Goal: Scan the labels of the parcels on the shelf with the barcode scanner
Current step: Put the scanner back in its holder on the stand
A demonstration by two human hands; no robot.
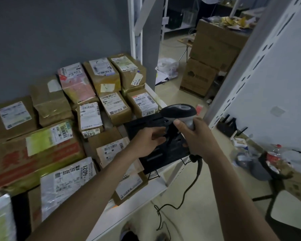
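Several brown cardboard parcels with white barcode labels lie on a white shelf; one is marked 4926, another 5428, and a white bag is marked 4021. My right hand grips the handle of a grey and black barcode scanner, whose head points left toward the parcels. Its black cable hangs down to the floor. My left hand hovers beside the scanner over a black slotted tray, with its fingers relaxed and holding nothing.
A grey wall stands behind the shelf. White perforated shelf uprights rise on the right. Stacked cardboard boxes stand on the floor at the back. A black stool and clutter sit at the lower right.
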